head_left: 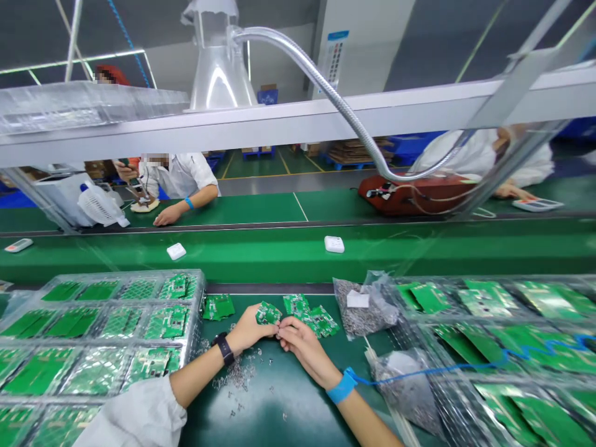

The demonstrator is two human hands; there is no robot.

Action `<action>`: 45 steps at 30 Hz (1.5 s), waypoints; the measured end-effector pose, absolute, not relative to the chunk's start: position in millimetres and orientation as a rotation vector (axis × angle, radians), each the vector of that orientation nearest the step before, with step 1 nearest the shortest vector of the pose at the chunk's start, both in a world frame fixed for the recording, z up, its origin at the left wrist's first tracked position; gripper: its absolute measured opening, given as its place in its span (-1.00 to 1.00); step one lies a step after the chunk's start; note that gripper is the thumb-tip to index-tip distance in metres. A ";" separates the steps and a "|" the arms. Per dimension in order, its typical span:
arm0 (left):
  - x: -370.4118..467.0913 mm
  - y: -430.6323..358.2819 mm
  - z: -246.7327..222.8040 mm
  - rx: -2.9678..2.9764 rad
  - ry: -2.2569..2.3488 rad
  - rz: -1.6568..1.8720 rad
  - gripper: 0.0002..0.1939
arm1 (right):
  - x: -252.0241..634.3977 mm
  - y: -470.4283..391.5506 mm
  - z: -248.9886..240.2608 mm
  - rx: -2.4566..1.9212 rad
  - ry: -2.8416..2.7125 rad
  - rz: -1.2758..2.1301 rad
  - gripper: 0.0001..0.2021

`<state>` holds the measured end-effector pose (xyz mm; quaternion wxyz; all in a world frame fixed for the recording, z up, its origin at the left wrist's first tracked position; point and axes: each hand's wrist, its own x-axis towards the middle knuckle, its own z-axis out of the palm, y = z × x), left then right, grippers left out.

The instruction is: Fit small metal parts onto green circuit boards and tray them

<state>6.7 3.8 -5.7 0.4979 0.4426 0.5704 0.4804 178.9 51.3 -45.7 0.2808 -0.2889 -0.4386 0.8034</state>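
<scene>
Beyond the green conveyor belt [261, 251] and a pale metal beam [298, 126], a workshop shows a green floor [279, 162] with yellow lines, stacked cardboard [358, 151] on a blue pallet [351, 165], a whitish wall [361, 43] bearing a blue-topped notice [334, 59], and a dark grey ceiling [153, 22].

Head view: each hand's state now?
Left hand: closed on a small green circuit board.
Right hand: closed, fingertips pinched beside it; any held part can't be told.

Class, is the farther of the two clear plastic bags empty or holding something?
Holding something: many small grey parts show through the clear plastic bag, around its white label.
</scene>
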 end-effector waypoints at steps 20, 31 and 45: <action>-0.4 6.3 4.2 0.967 1.395 1.178 -0.46 | 178.1 58.6 -47.1 -0.696 -1.120 2.157 -0.63; 0.3 7.5 9.7 0.979 1.384 1.166 -0.49 | 181.4 58.8 -44.1 -0.700 -1.051 2.204 -0.64; 0.2 11.1 9.4 1.256 1.546 1.151 -0.62 | 179.0 56.4 -50.1 -0.751 -1.163 2.075 -0.73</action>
